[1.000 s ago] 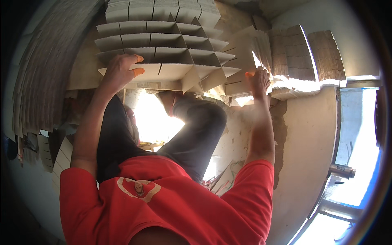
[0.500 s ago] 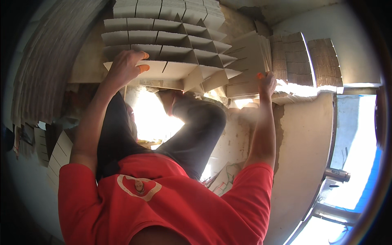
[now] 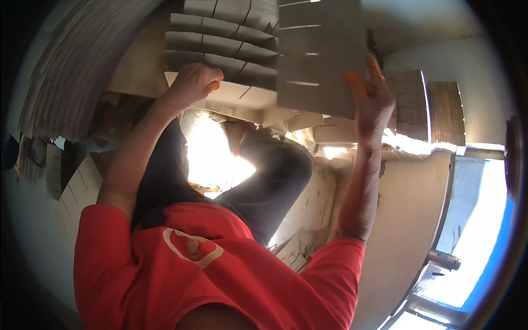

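Observation:
In front of me stands a grid of upright slotted cardboard strips, with a pale front strip [image 3: 242,94] nearest. My left hand [image 3: 190,87] is closed at the top edge of that strip, thumb in front and fingers behind. A slotted cardboard sheet [image 3: 319,60] hangs upright over the grid's right part, slots running in from its left side. My right hand [image 3: 375,102] grips this sheet by its right edge and is slightly blurred. Orange covers sit on fingertips of both hands. The crossing strips behind the sheet are mostly hidden.
More slotted cardboard [image 3: 231,11] is stacked behind the grid. Bundles of cardboard [image 3: 410,104] stand at the right, beside another bundle [image 3: 446,113]. A tall cardboard stack [image 3: 71,71] rises at the left. Slotted sheets [image 3: 80,192] lean lower left. Bright light comes from below the grid.
My right hand has lifted a slotted sheet from the pile at the right and carried it up and left before the grid. My left hand has stayed at the front strip. The view has shifted slightly.

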Demonstrator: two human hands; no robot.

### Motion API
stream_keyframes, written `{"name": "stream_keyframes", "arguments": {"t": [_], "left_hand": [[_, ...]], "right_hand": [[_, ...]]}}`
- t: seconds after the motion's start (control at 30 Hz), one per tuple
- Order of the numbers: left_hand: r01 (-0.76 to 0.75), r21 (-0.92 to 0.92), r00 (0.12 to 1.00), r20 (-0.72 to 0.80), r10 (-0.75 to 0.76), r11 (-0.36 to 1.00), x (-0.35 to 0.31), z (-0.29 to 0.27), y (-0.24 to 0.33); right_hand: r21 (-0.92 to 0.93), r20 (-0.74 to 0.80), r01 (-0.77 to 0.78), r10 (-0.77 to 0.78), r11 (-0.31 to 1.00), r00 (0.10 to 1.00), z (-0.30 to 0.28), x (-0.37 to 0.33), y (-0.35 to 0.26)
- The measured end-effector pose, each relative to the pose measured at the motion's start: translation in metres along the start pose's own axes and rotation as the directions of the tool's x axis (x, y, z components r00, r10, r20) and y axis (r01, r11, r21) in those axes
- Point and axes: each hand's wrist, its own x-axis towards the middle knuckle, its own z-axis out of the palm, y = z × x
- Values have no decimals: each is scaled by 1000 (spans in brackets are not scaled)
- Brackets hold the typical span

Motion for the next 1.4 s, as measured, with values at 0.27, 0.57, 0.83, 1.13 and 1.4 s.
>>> {"name": "stream_keyframes", "arguments": {"t": [0.27,0.57,0.83,1.13,1.4], "left_hand": [[-72,35,997,10,71,997,-1,5,-2],[-54,-7,998,13,54,999,2,5,-1],[-8,20,999,32,7,1000,6,7,-3],[-5,14,1000,9,5,1000,11,7,-4],[42,15,998,-45,-41,999,12,12,-7]], "right_hand": [[1,145,86,-85,996,986,50,1,-30],[-77,280,102,-77,992,957,62,9,-36],[-92,326,106,-70,990,943,70,14,-47],[-12,459,163,-139,987,877,115,14,-19],[-46,769,-85,90,995,633,116,11,-38]]}}
